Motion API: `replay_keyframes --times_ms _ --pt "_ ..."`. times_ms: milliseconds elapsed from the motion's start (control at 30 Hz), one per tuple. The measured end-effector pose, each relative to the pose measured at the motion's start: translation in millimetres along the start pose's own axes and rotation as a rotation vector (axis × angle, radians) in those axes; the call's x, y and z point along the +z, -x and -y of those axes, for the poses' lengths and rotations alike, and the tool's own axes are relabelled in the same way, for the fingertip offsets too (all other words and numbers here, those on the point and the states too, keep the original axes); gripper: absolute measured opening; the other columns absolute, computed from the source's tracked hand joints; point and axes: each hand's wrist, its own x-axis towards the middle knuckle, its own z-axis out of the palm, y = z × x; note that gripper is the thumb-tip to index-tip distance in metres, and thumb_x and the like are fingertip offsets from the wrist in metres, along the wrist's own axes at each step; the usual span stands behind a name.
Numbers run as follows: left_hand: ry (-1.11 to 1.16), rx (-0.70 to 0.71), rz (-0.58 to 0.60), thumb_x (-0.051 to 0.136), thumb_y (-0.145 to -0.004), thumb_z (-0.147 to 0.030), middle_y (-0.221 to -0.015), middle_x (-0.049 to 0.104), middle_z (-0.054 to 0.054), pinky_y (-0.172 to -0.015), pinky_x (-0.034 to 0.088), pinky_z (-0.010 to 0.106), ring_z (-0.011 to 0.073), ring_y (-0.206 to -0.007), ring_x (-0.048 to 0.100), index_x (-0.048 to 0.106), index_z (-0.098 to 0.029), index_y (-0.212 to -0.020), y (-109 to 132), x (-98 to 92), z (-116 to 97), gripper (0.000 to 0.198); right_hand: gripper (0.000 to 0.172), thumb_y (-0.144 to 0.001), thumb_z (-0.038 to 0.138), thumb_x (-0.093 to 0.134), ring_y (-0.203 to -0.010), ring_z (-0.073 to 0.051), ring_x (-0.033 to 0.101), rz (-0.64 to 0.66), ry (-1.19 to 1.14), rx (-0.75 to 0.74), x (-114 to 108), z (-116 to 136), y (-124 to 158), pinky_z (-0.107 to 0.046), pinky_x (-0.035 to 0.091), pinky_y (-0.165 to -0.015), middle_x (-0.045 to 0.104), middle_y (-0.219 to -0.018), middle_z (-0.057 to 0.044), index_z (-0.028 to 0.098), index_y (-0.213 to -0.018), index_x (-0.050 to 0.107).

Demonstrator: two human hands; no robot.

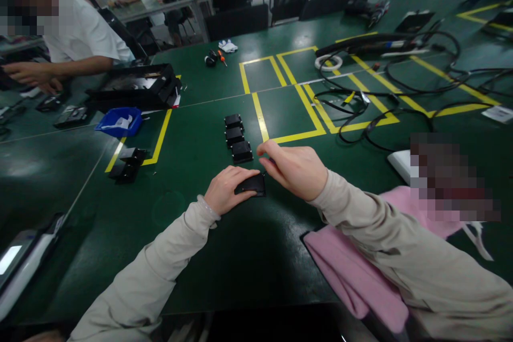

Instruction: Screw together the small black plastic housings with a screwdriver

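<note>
My left hand (227,188) grips a small black box-shaped part (253,186) on the green table, thumb on the near side and fingers on the far side. Just above the right end of that part is my right hand (297,170), its thumb and fingers curled into a pinch. Whatever sits between those fingertips is hidden or too small to name. Beyond my hands, three similar black parts stand in a row: the nearest part (242,151), the middle part (234,135) and the farthest part (233,120), with small shiny points at their corners.
More black parts (127,164) lie at left, near a blue bin (120,122) and a black case (136,85). Black cables (360,85) spread at right. Pink cloth (356,272) lies under my right forearm. A co-worker (86,32) sits at far left. An orange-handled screwdriver (222,57) lies farther back.
</note>
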Motion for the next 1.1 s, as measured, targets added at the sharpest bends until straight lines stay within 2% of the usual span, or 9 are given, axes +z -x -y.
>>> replay_keyframes --times_ms 167,367,567,767,933,1100 --pt "0.012 0.003 -0.005 0.059 -0.090 -0.042 -0.111 0.067 0.009 -0.088 0.049 0.039 0.0233 -0.100 0.060 0.057 -0.020 -0.125 0.2 -0.1 -0.2 0.041 0.035 -0.099 0.041 0.032 -0.061 -0.014 0.059 0.029 0.045 0.013 -0.4 -0.2 -1.0 -0.027 0.022 -0.053 0.070 -0.075 -0.004 0.018 -0.095 0.057" --pt "0.012 -0.002 0.002 0.059 -0.089 -0.041 -0.110 0.067 0.009 -0.088 0.049 0.038 0.0231 -0.100 0.059 0.057 -0.018 -0.124 -0.5 -0.2 -0.7 0.042 0.028 -0.098 0.028 0.032 -0.067 -0.014 0.061 0.019 0.017 0.014 -2.6 2.4 -0.7 -0.026 0.023 -0.054 0.071 -0.082 -0.004 0.017 -0.103 0.057" --pt "0.010 0.015 -0.008 0.058 -0.090 -0.042 -0.110 0.066 0.009 -0.088 0.049 0.038 0.0226 -0.100 0.059 0.056 -0.019 -0.125 0.2 0.5 1.3 0.042 0.033 -0.099 0.039 0.033 -0.062 -0.014 0.059 0.054 0.043 0.018 -2.9 1.9 -1.1 -0.027 0.022 -0.054 0.071 -0.076 -0.003 0.018 -0.099 0.058" --pt "0.021 0.000 0.008 0.059 -0.089 -0.041 -0.111 0.066 0.009 -0.089 0.050 0.038 0.0230 -0.100 0.059 0.056 -0.019 -0.124 0.1 -0.8 0.9 0.042 0.026 -0.097 0.027 0.033 -0.067 -0.013 0.060 -0.001 0.007 -0.024 -0.3 1.2 -0.8 -0.026 0.024 -0.055 0.071 -0.082 -0.004 0.017 -0.104 0.056" --pt "0.031 0.004 0.004 0.059 -0.089 -0.041 -0.110 0.066 0.009 -0.089 0.050 0.039 0.0229 -0.100 0.059 0.056 -0.019 -0.125 0.5 -0.4 1.9 0.042 0.033 -0.099 0.038 0.032 -0.061 -0.014 0.059 0.033 0.041 -0.001 -0.8 1.3 -2.2 -0.027 0.022 -0.054 0.070 -0.074 -0.003 0.018 -0.097 0.058" --pt "0.048 -0.017 0.023 0.060 -0.089 -0.041 -0.111 0.066 0.009 -0.089 0.050 0.040 0.0234 -0.101 0.059 0.056 -0.021 -0.124 0.7 -0.4 2.7 0.041 0.026 -0.097 0.025 0.033 -0.068 -0.013 0.060 -0.012 0.006 -0.024 0.4 0.8 -1.7 -0.026 0.025 -0.055 0.070 -0.084 -0.004 0.017 -0.106 0.055"
